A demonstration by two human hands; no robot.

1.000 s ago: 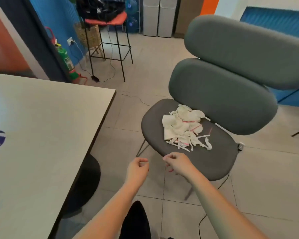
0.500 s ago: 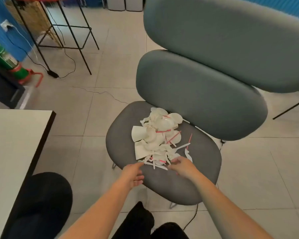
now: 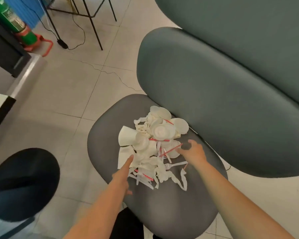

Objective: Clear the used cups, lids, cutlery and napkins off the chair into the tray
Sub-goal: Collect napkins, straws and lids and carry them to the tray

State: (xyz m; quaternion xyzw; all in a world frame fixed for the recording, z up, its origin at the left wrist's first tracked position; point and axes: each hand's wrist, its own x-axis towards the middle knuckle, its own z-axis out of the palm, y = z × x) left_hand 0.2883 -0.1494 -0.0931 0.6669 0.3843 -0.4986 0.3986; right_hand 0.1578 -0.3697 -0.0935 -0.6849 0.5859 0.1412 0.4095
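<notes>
- Nothing looks cleared yet: the whole pile (image 3: 154, 145) of white rubbish sits on the chair (image 3: 171, 204) seat, heaped toward the backrest side.
- In the heap: a cup (image 3: 126, 138) on its side at the left edge, round lids (image 3: 163, 132) stacked toward the back, a fork (image 3: 175, 164) near the front, red-striped straws (image 3: 171, 150) poking through, and torn napkins (image 3: 166, 175) trailing off the front.
- Left hand (image 3: 123, 171) reaches in flat, fingers straight, tips touching the napkin at the pile's left edge; it grips nothing.
- Right hand (image 3: 191, 150) is at the pile's right side, fingers spread and slightly curled over a lid and straw; nothing looks pinched or lifted, though blur makes that hard to be sure of.
- No tray shows anywhere in view, so the drop-off spot is unknown from here.
- My read: this is the first gather, both hands closing in from either side to scoop. Every item is left to move.
- Loose straws and strips may slip off a two-handed scoop.
</notes>
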